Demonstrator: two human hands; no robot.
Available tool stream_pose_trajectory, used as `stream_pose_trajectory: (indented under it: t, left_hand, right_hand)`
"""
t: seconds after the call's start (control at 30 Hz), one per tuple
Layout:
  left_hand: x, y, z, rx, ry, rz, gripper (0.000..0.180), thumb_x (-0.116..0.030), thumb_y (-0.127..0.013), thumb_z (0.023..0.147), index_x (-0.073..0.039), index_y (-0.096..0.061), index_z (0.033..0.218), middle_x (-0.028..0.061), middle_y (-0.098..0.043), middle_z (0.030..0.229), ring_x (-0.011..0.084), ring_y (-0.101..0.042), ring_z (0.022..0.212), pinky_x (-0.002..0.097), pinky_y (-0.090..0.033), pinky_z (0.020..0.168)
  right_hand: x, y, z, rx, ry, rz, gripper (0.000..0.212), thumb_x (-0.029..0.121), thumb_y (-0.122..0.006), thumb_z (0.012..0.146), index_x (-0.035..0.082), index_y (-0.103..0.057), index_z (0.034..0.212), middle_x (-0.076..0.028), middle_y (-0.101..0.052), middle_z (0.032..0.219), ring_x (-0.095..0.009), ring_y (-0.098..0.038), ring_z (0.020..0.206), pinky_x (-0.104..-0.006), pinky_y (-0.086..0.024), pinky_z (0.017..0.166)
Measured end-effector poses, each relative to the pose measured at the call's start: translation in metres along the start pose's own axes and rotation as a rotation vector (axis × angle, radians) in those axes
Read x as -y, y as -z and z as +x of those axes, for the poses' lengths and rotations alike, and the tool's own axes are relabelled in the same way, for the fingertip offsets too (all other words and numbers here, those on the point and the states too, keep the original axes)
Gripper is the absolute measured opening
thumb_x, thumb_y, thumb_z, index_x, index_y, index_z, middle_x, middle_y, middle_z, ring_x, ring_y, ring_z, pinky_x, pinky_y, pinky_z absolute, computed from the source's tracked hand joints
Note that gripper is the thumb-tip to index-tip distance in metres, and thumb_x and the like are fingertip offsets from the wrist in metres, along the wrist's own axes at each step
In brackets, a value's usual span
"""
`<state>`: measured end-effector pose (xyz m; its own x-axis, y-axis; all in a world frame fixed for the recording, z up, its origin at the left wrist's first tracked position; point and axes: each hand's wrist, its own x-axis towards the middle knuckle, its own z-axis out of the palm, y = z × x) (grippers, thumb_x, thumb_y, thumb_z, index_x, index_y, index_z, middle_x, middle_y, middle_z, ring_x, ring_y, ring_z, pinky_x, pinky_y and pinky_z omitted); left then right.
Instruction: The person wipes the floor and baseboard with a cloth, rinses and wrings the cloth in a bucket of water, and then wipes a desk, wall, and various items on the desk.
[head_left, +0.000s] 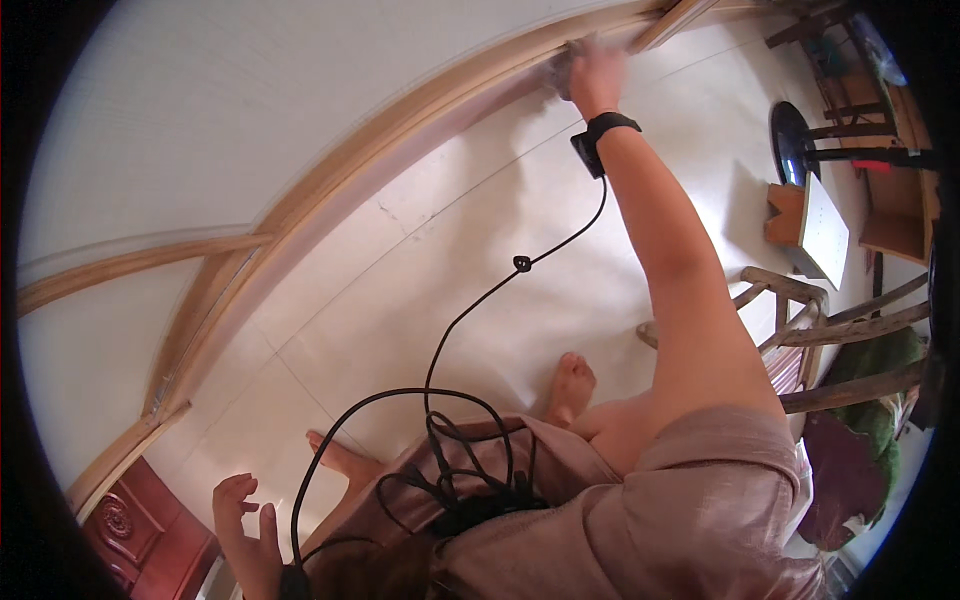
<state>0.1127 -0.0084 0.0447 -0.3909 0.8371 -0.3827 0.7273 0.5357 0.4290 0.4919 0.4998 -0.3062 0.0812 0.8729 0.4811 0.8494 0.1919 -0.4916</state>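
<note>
"Two hands are in view, and all the action is found out at the right hand (598, 78)! What is held there?"

"What looks like a grey cloth (562, 72), seen bunched just left of the right fingers, close up against the wooden frame (400, 125). The fingers themselves are lost in blur, so whether they are pinched tight around it or simply laid over it cannot be told."

"And the left hand (245, 535)?"

"Nothing is gripped there! The fingers are loosely curled, the thumb is set apart, well away from the cloth. The black cable (522, 264) is strung between the two sets of fingers, joined to the black wrist device (587, 157) just behind the right ones."

"So which step is being called?"

"A wiping pass along the wood, it is judged; with that blur, a rub rather than a rest."

"And what is demanded by the next move?"

"The cloth should be pressed to the wood and guided along the edge, with care taken just beyond the right fingers, where a second wooden strip (682, 22) is met. Slack must be left in the cable too, or it could be snagged!"
</note>
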Motion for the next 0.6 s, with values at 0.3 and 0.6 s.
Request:
stream_pose_trajectory:
  t: [0.3, 0.6]
  left_hand:
    - [0.004, -0.002, -0.002, -0.012, -0.037, -0.011, 0.034, 0.01, -0.058, 0.076, -0.004, -0.055, 0.107, 0.0104, -0.054, 0.113, 0.0204, -0.055, 0.1, 0.0287, -0.047, 0.073]
    - [0.002, 0.004, 0.003, -0.011, -0.097, 0.041, 0.035, 0.011, -0.057, 0.075, -0.004, -0.055, 0.107, 0.0106, -0.055, 0.111, 0.0216, -0.055, 0.1, 0.0297, -0.048, 0.073]
  right_hand:
    - [0.05, 0.009, -0.03, -0.003, 0.099, 0.022, 0.032, 0.012, -0.06, 0.078, 0.005, -0.062, 0.11, -0.031, -0.049, 0.117, -0.045, -0.049, 0.105, -0.0486, -0.043, 0.092]
    - [0.139, 0.017, -0.091, 0.235, 0.337, 0.144, 0.029, 0.011, -0.06, 0.075, 0.002, -0.062, 0.103, -0.03, -0.049, 0.113, -0.045, -0.052, 0.102, -0.048, -0.047, 0.087]
